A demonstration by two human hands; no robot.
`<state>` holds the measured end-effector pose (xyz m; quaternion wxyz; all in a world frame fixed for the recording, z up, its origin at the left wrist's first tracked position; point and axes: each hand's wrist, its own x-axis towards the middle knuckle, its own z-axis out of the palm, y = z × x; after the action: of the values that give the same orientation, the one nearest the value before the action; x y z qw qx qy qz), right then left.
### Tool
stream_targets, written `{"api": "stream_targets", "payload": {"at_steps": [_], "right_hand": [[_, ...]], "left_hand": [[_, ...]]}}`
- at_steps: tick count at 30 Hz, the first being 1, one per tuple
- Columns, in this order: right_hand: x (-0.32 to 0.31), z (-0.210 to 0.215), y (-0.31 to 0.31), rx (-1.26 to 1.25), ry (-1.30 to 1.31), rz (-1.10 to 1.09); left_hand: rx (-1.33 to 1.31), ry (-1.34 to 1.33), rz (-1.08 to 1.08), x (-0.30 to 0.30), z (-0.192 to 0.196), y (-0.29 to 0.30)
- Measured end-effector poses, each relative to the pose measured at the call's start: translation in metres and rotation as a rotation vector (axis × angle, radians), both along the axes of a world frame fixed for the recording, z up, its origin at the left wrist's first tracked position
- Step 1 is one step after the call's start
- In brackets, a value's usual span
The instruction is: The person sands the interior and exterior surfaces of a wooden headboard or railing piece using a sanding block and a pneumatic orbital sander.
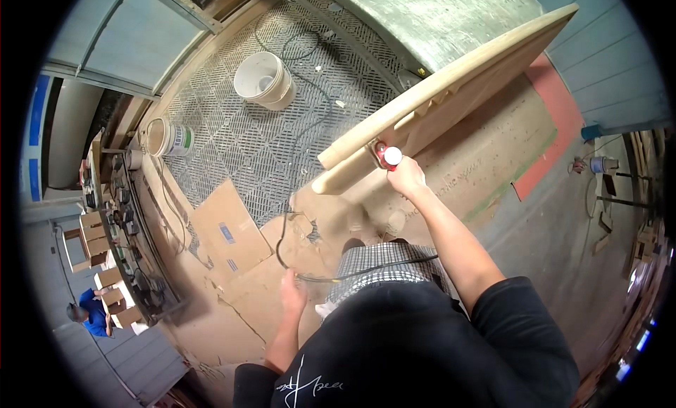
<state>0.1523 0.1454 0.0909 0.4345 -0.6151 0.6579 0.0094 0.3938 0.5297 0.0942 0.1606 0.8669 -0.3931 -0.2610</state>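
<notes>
My right hand [407, 177] is closed round a red hand tool [381, 154] with a round white top; its exact kind I cannot make out. The tool is against or very close to the side of a long, pale wooden piece [451, 91], which has a rounded edge and a row of notches. That piece slants up to the right, beside a metal-topped table. Low in front of me, my left hand [293, 292] is closed on a black hose [366, 271]. From there the hose passes across my waist behind my right forearm, and its other end trails over the floor.
A white bucket [265, 81] stands on grey grid matting [218, 91], and another bucket [169, 137] is left of it. Cardboard [229, 232] covers floor near my feet. The metal-topped table [451, 21] is ahead. A person in blue [91, 313] handles boxes far left.
</notes>
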Motion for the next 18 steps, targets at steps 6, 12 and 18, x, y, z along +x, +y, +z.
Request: {"api": "stream_targets", "payload": {"at_steps": [6,12,18], "right_hand": [[0.008,-0.004,0.012,-0.077,0.036,0.018],[0.022,0.003,0.019,-0.112,0.063,0.088],[0.043,0.000,0.047,-0.150,0.138,0.101]], "left_hand": [[-0.129,0.146,-0.113,-0.025,0.000,-0.031],[-0.703,1.406,0.788,0.031,-0.012,-0.111],[-0.871,1.247,1.125,0.208,0.012,-0.129]]}}
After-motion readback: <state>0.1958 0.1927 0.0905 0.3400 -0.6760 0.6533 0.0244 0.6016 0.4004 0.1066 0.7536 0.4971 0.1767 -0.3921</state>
